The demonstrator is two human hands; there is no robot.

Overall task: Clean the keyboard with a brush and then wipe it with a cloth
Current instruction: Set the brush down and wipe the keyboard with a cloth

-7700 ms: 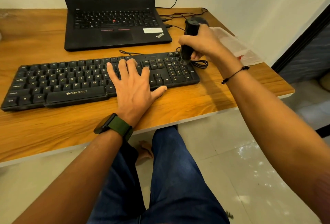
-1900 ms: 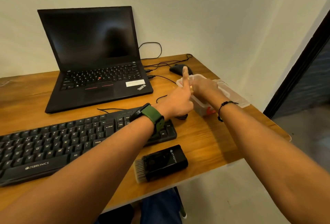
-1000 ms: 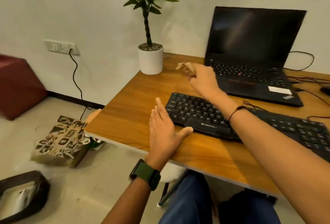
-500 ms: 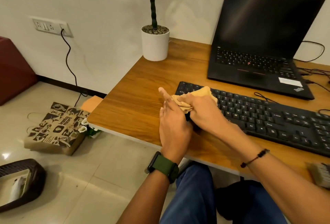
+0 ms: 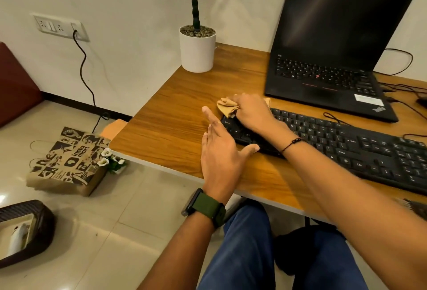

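A black keyboard [image 5: 342,144] lies across the wooden desk [image 5: 175,123]. My right hand [image 5: 251,111] presses a crumpled tan cloth [image 5: 227,107] onto the keyboard's far left corner. My left hand [image 5: 221,151] rests flat, fingers together, on the desk against the keyboard's left end, holding nothing. Only the bristle tip of the brush [image 5: 413,207] shows at the desk's front edge on the far right.
An open black laptop [image 5: 332,58] stands behind the keyboard with cables [image 5: 402,88] to its right. A white plant pot [image 5: 197,50] sits at the desk's back left corner. On the floor lie a printed paper bag [image 5: 69,160] and a dark bin [image 5: 23,229].
My right hand has slid the cloth from the keyboard's near left corner up to its far left corner. My left hand stays by the keyboard's left end.
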